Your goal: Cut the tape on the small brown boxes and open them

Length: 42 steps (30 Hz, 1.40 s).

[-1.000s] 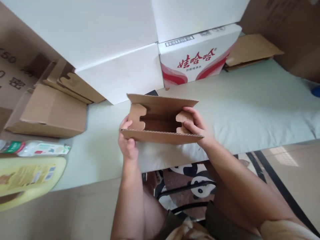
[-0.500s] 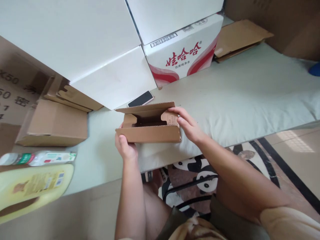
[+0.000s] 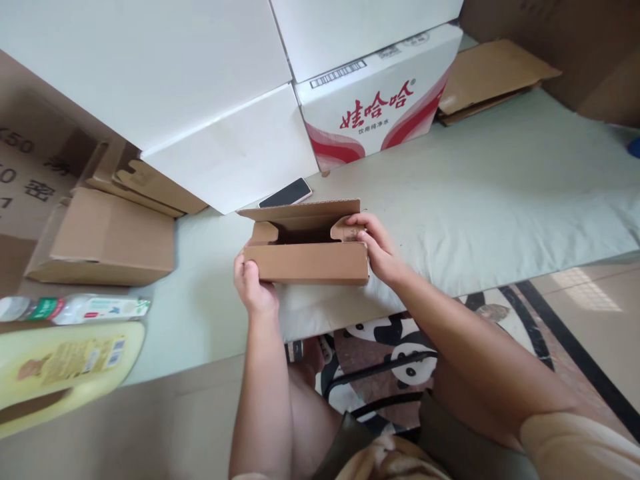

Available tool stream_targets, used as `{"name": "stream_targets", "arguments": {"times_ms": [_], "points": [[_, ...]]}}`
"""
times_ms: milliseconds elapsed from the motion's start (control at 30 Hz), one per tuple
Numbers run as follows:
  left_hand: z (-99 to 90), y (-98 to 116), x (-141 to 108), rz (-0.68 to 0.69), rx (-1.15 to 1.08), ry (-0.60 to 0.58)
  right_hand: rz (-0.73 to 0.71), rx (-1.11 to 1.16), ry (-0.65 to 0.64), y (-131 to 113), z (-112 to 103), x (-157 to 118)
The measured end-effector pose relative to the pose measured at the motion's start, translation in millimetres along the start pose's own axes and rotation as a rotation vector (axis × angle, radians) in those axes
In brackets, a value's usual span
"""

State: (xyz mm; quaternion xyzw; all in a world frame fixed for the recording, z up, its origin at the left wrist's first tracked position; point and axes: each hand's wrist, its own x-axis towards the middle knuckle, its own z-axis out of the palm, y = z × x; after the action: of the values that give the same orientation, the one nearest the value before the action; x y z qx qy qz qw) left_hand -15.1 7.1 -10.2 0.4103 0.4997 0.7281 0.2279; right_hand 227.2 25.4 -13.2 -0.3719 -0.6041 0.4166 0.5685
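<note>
Room rightward over cloth (image 3: 500, 193); phone (image 3: 286, 194), white box (image 3: 235, 150) obstruct behind carton (image 3: 306, 265).

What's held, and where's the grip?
An open-topped, rectangular brown cardboard box: left hand at its left end, thumb on the front panel; right hand at its right end, fingers on the end flap.

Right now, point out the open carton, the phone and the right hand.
Open carton (image 3: 306, 265), head view: near side panel.
Phone (image 3: 287, 193), head view: dark face.
Right hand (image 3: 381, 252), head view: its middle.

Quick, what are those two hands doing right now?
Left hand: holding the left end of the open cardboard box.
Right hand: holding the box's right end, touching a side flap.
</note>
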Motion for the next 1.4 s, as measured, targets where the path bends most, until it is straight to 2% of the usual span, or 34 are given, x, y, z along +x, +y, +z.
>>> {"name": "stream_targets", "arguments": {"times_ms": [1000, 1200, 1400], "points": [[7.1, 1.0, -4.9, 0.036, 0.024, 0.042, -0.021, -0.030, 0.001, 2.8, -1.2, -2.2], [9.9, 2.3, -4.9, 0.017, 0.000, 0.079, -0.009, -0.019, 0.003, 3.1, -0.2, -3.0], [8.1, -0.1, -4.7, 0.025, 0.019, 0.059, -0.022, -0.024, 0.001, 4.4, -0.5, -3.6]]}}
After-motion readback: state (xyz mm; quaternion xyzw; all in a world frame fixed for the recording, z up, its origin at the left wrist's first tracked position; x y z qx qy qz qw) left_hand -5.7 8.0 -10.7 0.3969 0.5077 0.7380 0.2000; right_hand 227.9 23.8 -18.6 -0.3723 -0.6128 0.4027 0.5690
